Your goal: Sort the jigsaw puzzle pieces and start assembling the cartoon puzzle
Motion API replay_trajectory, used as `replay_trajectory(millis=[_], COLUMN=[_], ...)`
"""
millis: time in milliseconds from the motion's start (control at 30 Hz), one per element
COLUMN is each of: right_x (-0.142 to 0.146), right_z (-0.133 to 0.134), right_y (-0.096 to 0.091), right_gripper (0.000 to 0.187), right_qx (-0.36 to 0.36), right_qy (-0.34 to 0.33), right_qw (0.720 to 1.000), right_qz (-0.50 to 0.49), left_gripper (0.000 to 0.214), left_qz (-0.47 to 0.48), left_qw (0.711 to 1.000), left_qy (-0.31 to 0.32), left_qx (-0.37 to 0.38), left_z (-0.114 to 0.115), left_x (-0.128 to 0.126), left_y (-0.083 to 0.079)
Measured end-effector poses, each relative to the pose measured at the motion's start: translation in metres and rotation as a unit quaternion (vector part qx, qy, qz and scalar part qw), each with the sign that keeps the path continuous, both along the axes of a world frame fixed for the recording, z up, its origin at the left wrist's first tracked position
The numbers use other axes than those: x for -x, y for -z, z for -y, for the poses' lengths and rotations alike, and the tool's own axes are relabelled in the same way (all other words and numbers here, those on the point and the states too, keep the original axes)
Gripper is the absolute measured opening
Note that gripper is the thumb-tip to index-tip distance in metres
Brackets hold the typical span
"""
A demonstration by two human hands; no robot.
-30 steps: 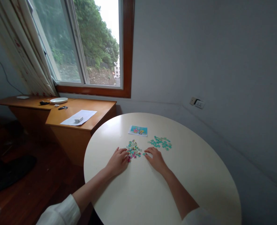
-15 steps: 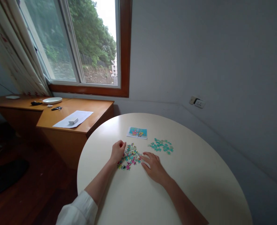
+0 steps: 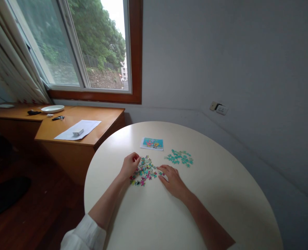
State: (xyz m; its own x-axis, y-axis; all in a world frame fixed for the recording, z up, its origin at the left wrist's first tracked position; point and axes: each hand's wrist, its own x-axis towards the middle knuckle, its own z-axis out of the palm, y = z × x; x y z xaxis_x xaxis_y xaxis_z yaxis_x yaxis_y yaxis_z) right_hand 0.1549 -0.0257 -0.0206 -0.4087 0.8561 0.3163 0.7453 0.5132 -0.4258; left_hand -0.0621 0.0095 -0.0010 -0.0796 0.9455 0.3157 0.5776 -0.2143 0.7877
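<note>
A heap of mixed-colour jigsaw puzzle pieces [image 3: 145, 170] lies on the round cream table [image 3: 148, 215]. At its left edge rests my left hand [image 3: 129, 166], fingers curled in and thumb against them; whatever they hold, if anything, is hidden. On the heap's right side my right hand [image 3: 172, 180] is open, palm down, fingers stretched out with the tips at a few loose pieces. Behind that hand is a separate group of teal puzzle pieces [image 3: 181, 157]. Beyond the heap lies a small picture card [image 3: 152, 143] with a pink and a yellow cartoon figure.
To the left stands a wooden desk [image 3: 107, 116] with a white sheet of paper [image 3: 90, 127], a small white box [image 3: 78, 132], a white plate [image 3: 52, 109] and small dark items. A window and curtain are above it. A wall socket [image 3: 222, 109] is at the right.
My right hand has shifted slightly right relative to the heap, and a few pieces now show by its fingertips. My left hand stays curled beside the heap. The camera view has tilted a little.
</note>
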Motion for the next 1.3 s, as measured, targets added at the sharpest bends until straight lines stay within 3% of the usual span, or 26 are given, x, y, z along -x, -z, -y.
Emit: replay_trajectory(millis=[433, 667, 1000, 1300], right_x=[-0.001, -0.001, -0.001, 0.006], right_z=[-0.002, -0.001, 0.0, 0.005], right_y=[0.0, -0.001, -0.001, -0.007], right_gripper=[0.036, 0.035, 0.035, 0.025], right_qx=[0.015, 0.014, 0.004, -0.042], right_qy=[-0.004, 0.0, -0.004, -0.008], right_qw=[1.0, 1.0, 1.0, 0.999], right_qz=[-0.007, -0.001, 0.003, -0.023], left_gripper=[0.003, 0.002, 0.003, 0.008], left_qz=[-0.013, -0.013, -0.02, -0.055], left_qw=[0.992, 0.988, 0.991, 0.987], left_qy=[0.082, 0.13, 0.113, 0.135], left_qx=[0.097, 0.088, 0.072, 0.062], left_z=[0.002, 0.004, 0.001, 0.005], left_x=[0.011, 0.009, 0.009, 0.006], left_y=[-0.001, 0.0, 0.005, -0.002])
